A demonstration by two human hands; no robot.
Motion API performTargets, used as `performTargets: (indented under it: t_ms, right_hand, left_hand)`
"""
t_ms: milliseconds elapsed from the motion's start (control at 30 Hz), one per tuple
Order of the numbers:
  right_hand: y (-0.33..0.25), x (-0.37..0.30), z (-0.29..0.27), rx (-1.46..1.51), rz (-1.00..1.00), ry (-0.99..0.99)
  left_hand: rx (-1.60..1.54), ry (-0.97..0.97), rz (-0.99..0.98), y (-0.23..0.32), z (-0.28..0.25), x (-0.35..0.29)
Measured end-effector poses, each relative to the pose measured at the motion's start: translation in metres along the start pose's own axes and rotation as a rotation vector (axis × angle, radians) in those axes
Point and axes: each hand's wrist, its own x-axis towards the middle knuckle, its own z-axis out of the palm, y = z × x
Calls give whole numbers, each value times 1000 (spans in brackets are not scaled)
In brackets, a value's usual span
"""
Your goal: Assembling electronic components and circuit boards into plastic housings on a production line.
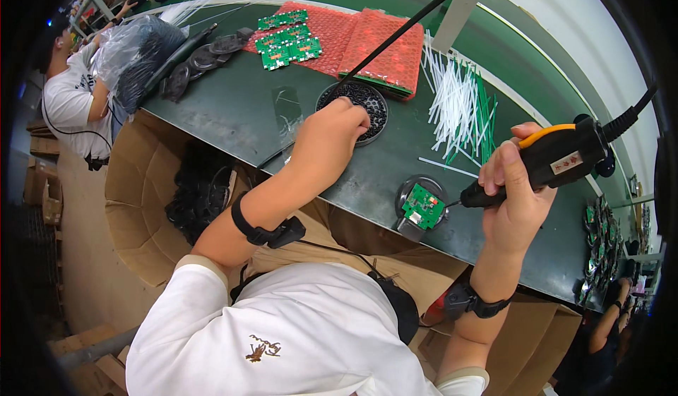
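Note:
My right hand (517, 184) is wrapped round a black electric screwdriver (565, 157) with an orange strip. Its bit points left, close to the edge of a green circuit board (424, 207). That board sits in a round black housing (406, 191) near the table's front edge. Over a round dish (377, 98) of small black parts, probably screws, my left hand (337, 129) reaches with bent fingers pressed together. Whatever its fingertips pinch, if anything, is too small or hidden to make out.
Several green boards (288, 39) lie on red bubble wrap (321, 36) at the back. White and green strips (455, 106) are heaped right of the dish. Black round parts (205, 61) lie at the left. A cardboard box (134, 205) with black parts stands below the table edge. A co-worker (78, 106) sits at far left.

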Motion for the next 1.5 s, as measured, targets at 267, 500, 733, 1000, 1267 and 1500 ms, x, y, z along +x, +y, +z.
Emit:
performTargets:
  t_ms: [267,500,733,1000,1267,1500]
  right_hand:
    - [1,-4,3,11,35,-11]
    - [-1,-6,3,30,37,-15]
    - [-2,-7,5,31,16,5]
    - [1,-6,13,109,-15,-28]
    - [4,-9,23,226,-65,-32]
    - [10,-11,26,197,-93,-54]
  left_hand:
    - [70,-269,26,-11,3,32]
    - [19,-100,16,-13,3,28]
    - [-88,20,127,3,-5,21]
    - [-573,-306,-32,47,25,-16]
    - [-547,-312,58,50,32,-20]
    - [-530,-315,99,50,30,-21]
